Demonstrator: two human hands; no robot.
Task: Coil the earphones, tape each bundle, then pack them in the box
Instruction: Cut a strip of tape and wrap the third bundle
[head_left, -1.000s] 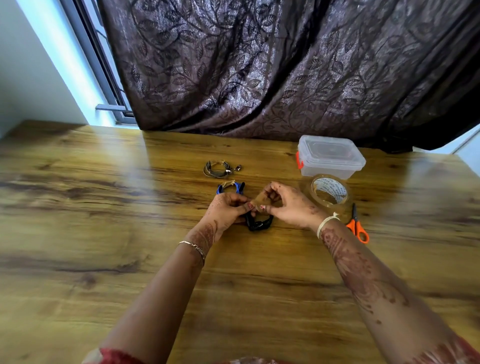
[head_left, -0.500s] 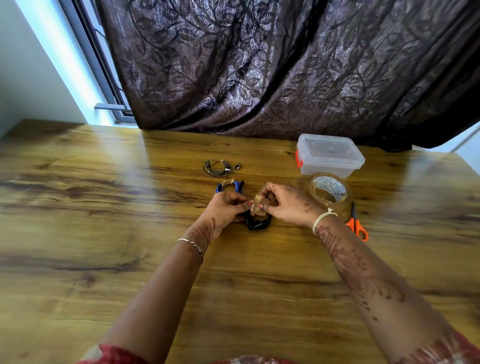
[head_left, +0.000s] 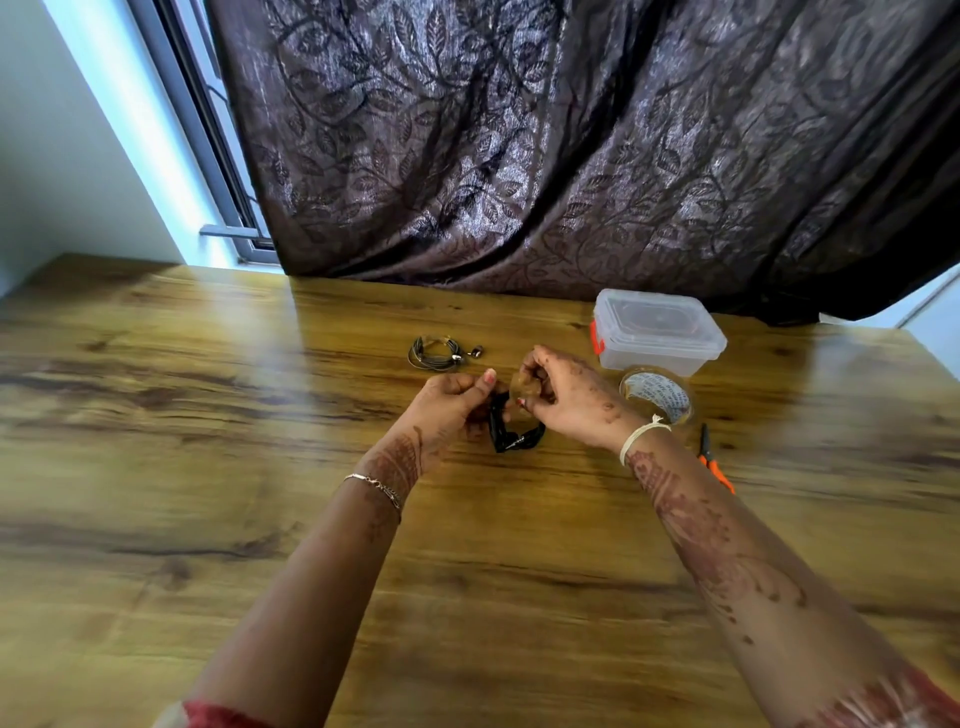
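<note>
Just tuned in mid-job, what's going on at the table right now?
A person is taping a black earphone coil over the wooden table. The left hand grips one side of the coil, while the right hand pinches a piece of brown tape at its top. A grey coil lies behind the hands. The clear box has its lid on, with the tape roll and orange scissors near it.
</note>
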